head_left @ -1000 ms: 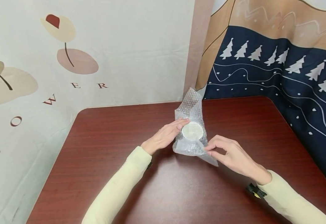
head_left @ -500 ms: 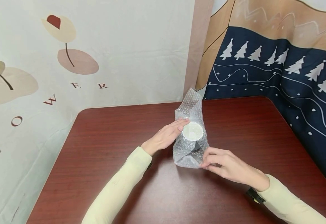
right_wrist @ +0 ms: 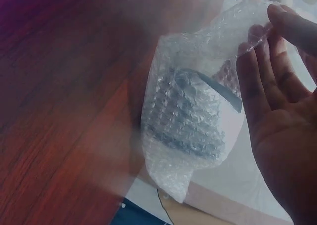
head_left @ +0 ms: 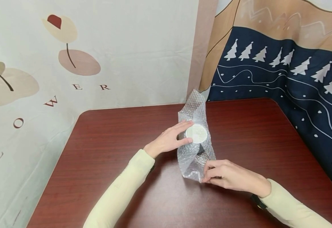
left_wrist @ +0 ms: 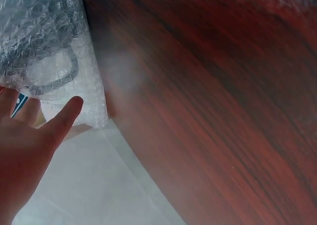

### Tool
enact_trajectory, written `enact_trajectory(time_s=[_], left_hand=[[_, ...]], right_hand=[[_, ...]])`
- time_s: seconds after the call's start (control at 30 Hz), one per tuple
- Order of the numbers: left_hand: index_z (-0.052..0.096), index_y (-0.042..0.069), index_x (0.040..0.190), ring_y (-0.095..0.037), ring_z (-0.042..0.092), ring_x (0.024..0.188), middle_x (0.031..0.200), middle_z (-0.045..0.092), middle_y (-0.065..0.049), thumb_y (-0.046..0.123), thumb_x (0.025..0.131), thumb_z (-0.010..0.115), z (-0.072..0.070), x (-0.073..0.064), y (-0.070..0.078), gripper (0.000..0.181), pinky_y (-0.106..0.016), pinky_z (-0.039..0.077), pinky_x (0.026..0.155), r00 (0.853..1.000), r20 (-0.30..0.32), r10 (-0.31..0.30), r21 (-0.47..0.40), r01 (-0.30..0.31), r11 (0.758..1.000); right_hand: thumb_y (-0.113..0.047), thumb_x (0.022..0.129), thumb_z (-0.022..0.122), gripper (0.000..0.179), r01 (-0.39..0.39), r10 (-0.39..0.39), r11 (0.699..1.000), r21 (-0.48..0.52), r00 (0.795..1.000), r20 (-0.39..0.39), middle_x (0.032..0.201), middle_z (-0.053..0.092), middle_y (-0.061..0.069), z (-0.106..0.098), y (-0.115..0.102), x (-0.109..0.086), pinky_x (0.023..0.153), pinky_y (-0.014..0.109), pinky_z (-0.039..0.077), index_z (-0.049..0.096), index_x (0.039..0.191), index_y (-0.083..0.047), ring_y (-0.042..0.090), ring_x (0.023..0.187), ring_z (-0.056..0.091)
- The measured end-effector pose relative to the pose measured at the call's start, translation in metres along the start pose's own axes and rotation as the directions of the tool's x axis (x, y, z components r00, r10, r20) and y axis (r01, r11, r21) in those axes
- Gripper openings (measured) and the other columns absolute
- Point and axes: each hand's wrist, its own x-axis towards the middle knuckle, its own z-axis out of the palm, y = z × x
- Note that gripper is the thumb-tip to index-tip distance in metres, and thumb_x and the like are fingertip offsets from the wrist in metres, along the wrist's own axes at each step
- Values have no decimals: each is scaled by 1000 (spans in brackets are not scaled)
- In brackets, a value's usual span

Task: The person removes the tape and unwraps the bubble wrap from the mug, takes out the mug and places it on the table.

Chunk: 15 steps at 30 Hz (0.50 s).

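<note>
A clear sheet of bubble wrap (head_left: 193, 106) stands loosely round a cup-like object on the table. The object's round white face (head_left: 196, 133) is turned up, and a dark handle-like loop (left_wrist: 72, 66) shows blurred through the plastic. My left hand (head_left: 170, 137) rests against the left side of that face, thumb and straight fingers spread. At the near end, my right hand (head_left: 228, 174) pinches the edge of the wrap between thumb and fingertips. In the right wrist view, the wrap (right_wrist: 188, 116) stretches up to these fingertips (right_wrist: 277, 17). Most of the object's sides are hidden by plastic.
The dark red wooden table (head_left: 120, 136) carries the wrapped object near its back edge. A pale printed cloth (head_left: 140, 57) hangs behind, and a navy cloth with white trees (head_left: 257, 76) hangs at the right.
My right hand has drawn the near end of the bubble wrap toward me, opening out its fold. My left thumb has spread away from the fingers along the white face.
</note>
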Motion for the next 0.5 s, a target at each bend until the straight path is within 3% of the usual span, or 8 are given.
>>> enact_trajectory(time_s=[0.17, 0.3, 0.43, 0.5], left_hand=[[39, 21, 162, -15, 22, 156, 166, 36, 4, 50, 99, 65, 1, 1, 0, 74, -37, 21, 125, 1000, 1, 5, 13, -5, 1000], [40, 21, 161, -15, 23, 156, 165, 37, 4, 51, 98, 67, 2, 1, -1, 75, -36, 21, 125, 1000, -10, 4, 18, -4, 1000], [41, 22, 161, -14, 24, 155, 165, 38, 4, 50, 98, 69, 3, 1, -1, 75, -35, 22, 124, 1000, -19, 2, 13, -1, 1000], [41, 21, 161, -12, 24, 155, 165, 38, 4, 49, 98, 70, 3, 2, -1, 75, -34, 22, 124, 1000, -19, 6, 13, -5, 1000]], right_hand=[[1, 85, 83, 29, 45, -45, 999, -7, 998, 35, 102, 64, -13, 3, 0, 1, 81, 8, 49, 79, 105, -20, -3, 91, 61], [-5, 93, 77, 24, 15, -16, 1000, 25, 999, 44, 106, 65, -14, -4, -1, 2, 83, 11, 50, 78, 109, -23, -2, 94, 61], [-13, 95, 75, 20, -77, 78, 997, 24, 995, -58, 112, 66, -14, -19, 0, 5, 86, 16, 51, 77, 110, -26, 2, 99, 63], [-13, 94, 77, 19, -138, 136, 990, -8, 980, -147, 113, 66, -14, -26, 1, 8, 88, 17, 51, 77, 109, -25, 4, 101, 64]])
